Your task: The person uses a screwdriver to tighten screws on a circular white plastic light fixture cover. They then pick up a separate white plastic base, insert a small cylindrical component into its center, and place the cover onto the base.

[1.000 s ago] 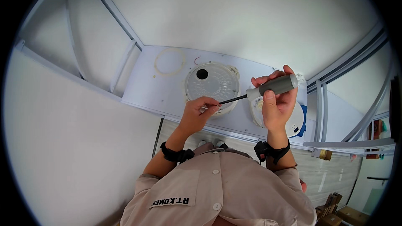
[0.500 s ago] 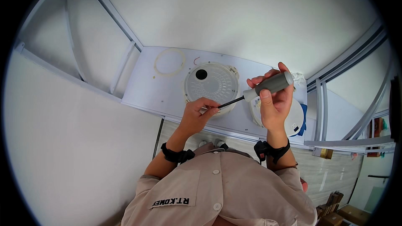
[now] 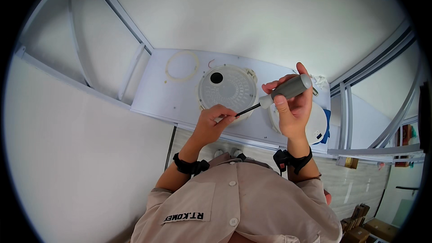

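Observation:
A screwdriver point(image 3: 290, 88) with a grey handle and thin black shaft slants across in front of me. My right hand point(image 3: 293, 119) holds the handle, thumb on the near side and index finger stretched upward. The shaft's far end is pinched between the fingertips of my left hand point(image 3: 210, 125), which hide the tip. Beneath lies a round, pale grey ribbed cover point(image 3: 230, 93) with a dark round hole point(image 3: 216, 78). A white round disc-shaped part point(image 3: 313, 123) lies below my right hand, partly hidden by it.
A pale thin ring point(image 3: 182, 80) and a short red wire point(image 3: 210, 64) lie on the white tabletop point(image 3: 155, 94). Blue material point(image 3: 327, 119) shows beside the white disc, and crumpled clear plastic point(image 3: 321, 81) lies behind. Metal frame bars point(image 3: 348, 117) stand at the right.
The screwdriver's handle and my right hand have shifted slightly left. My left hand keeps its pinch on the shaft, almost in place.

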`<state>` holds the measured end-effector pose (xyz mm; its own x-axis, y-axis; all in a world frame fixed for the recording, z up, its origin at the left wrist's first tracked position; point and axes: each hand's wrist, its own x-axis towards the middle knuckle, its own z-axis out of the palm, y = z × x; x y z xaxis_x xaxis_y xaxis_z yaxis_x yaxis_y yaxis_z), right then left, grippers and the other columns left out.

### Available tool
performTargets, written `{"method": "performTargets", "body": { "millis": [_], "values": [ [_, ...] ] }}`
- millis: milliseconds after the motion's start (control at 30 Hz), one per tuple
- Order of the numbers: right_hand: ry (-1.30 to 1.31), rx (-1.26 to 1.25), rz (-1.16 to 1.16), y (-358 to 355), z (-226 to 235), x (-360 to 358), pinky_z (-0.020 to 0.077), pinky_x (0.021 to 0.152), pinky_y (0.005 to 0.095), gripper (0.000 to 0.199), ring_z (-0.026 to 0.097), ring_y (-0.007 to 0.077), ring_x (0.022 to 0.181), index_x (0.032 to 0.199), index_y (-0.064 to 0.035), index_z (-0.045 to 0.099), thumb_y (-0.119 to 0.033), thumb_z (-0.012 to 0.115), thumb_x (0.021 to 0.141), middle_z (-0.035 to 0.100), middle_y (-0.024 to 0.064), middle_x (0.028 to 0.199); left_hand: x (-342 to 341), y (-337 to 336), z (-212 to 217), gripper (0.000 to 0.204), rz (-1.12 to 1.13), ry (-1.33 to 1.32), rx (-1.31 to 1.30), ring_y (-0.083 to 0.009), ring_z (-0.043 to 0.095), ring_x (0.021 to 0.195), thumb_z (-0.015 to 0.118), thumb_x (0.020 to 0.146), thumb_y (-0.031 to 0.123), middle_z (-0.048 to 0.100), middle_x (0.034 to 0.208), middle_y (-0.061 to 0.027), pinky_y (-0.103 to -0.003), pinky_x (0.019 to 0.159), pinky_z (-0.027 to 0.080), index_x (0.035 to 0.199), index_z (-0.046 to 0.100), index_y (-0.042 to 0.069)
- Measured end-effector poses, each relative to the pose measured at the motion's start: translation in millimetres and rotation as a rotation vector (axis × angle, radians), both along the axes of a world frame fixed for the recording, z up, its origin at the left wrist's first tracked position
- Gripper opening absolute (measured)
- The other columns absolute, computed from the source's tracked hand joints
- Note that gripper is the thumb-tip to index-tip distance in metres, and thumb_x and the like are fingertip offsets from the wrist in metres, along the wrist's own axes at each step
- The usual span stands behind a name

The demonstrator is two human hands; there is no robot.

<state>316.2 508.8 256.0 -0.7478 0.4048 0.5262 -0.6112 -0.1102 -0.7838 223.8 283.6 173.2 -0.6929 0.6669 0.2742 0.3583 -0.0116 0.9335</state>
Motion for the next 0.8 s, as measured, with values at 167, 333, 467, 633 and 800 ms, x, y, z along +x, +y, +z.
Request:
{"method": "performTargets", "body": {
  "millis": [167,333,467,633,800],
  "values": [
    [0.042,0.072,-0.036,-6,2,-3,0.0586,0.1,0.0446,0.09,0.071,0.0261,0.112,0.165,-0.0072,0.024,0.006,0.076,0.092,0.061,0.0099,0.123,5,9,8,0.019,0.05,0.117,-0.058,-0.0238,0.072,0.092,0.073,0.095,0.003,0.077,0.101,-0.0097,-0.035,0.081,0.06,0.114,0.075,0.003],
    [0.011,0.25,-0.023,-13,-10,-7,0.0594,0.099,0.0425,0.087,0.07,0.0253,0.114,0.164,-0.0066,0.026,0.007,0.075,0.093,0.061,0.012,0.125,1,14,7,0.028,0.031,0.461,-0.16,-0.0286,0.07,0.093,0.073,0.095,0.007,0.077,0.097,-0.0086,-0.039,0.079,0.058,0.123,0.074,0.005],
    [-0.011,0.275,-0.022,-16,-13,-7,0.06,0.098,0.0411,0.085,0.07,0.0253,0.114,0.162,-0.0063,0.029,0.008,0.075,0.092,0.059,0.0126,0.126,-1,14,3,0.03,0.031,0.5,-0.148,-0.0291,0.07,0.092,0.073,0.095,0.008,0.077,0.095,-0.0082,-0.04,0.08,0.058,0.124,0.074,0.005],
    [0.014,0.385,-0.024,-18,-14,-12,0.0625,0.09,0.037,0.082,0.071,0.0259,0.113,0.159,-0.0058,0.035,0.009,0.077,0.09,0.054,0.0119,0.124,-4,15,2,0.028,0.019,0.532,-0.157,-0.0294,0.071,0.092,0.076,0.091,0.006,0.078,0.096,-0.0089,-0.04,0.08,0.058,0.119,0.074,0.004],
    [0.034,0.467,-0.09,-19,-15,-13,0.0629,0.085,0.0342,0.083,0.071,0.0256,0.106,0.156,-0.0061,0.042,0.004,0.085,0.085,0.052,0.012,0.121,-4,13,5,0.032,0.01,0.501,-0.159,-0.0298,0.07,0.094,0.078,0.088,0.005,0.077,0.097,-0.009,-0.041,0.081,0.058,0.119,0.073,0.003]
  ]
}}
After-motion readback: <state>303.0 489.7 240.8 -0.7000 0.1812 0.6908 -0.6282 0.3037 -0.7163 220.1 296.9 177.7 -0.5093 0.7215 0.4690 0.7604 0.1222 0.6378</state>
